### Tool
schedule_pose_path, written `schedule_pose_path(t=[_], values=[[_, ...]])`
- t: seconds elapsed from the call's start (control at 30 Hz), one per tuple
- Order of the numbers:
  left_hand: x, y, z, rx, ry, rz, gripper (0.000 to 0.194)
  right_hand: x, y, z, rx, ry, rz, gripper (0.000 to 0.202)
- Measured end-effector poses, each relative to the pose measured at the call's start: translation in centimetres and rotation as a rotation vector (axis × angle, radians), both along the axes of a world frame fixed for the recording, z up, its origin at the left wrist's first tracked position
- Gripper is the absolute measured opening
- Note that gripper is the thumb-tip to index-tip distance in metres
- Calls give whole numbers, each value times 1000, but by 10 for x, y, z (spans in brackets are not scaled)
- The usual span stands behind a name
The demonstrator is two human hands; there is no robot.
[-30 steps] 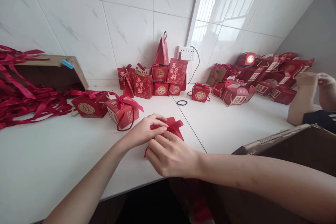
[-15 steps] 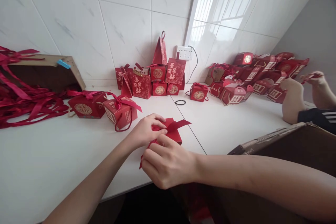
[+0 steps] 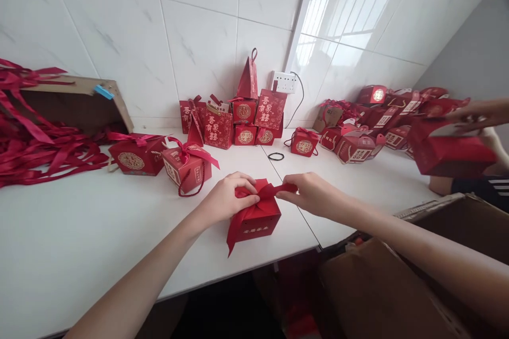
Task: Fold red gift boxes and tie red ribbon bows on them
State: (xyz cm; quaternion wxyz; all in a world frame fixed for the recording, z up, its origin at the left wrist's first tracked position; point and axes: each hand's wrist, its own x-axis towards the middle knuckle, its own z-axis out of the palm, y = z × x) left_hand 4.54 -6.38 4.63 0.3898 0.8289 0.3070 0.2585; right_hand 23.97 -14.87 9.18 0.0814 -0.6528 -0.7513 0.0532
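Note:
A small red gift box [image 3: 257, 226] with pale lettering stands on the white table in front of me. Over its top lies a red ribbon [image 3: 237, 222], crossed at the middle, one end hanging down the box's near left side. My left hand [image 3: 234, 197] is at the box's upper left, thumb and fingers pinching the ribbon where it crosses. At the right, my right hand [image 3: 308, 190] grips the other ribbon end between thumb and fingers and holds it out sideways, just clear of the box.
Two ribboned red boxes [image 3: 190, 169] stand left, near a heap of red ribbons [image 3: 51, 153] and an open carton [image 3: 123, 111]. Several red boxes [image 3: 244, 135] line the wall. A black ring [image 3: 275, 157] lies mid-table. At right, another person's hand [image 3: 483, 114] holds a red box [image 3: 449, 148] above cardboard cartons [image 3: 382, 280].
My right hand has moved from the near left side of the box to its right, now holding the right ribbon end. The other person has brought a red box into view.

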Motion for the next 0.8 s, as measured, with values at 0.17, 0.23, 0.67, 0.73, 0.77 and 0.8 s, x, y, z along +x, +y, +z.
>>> schedule_pose_path(t=[0.17, 0.23, 0.67, 0.73, 0.77, 0.8], values=[[-1, 1, 0, -2, -8, -34, 16, -6, -23, -9, 592, -365, 474, 21], [-2, 2, 0, -14, -6, -49, 17, -9, -30, -11, 754, -474, 628, 21], [2, 0, 0, 26, 23, 19, 15, -8, -33, -19, 628, -274, 913, 24], [2, 0, -1, 32, 1, 13, 15, -7, -28, -12, 560, -149, 836, 22], [2, 0, -2, 30, -9, 17, 16, -6, -23, -7, 506, -60, 711, 26], [2, 0, -3, 26, -19, 30, 20, -5, -16, -2, 431, 29, 531, 32]])
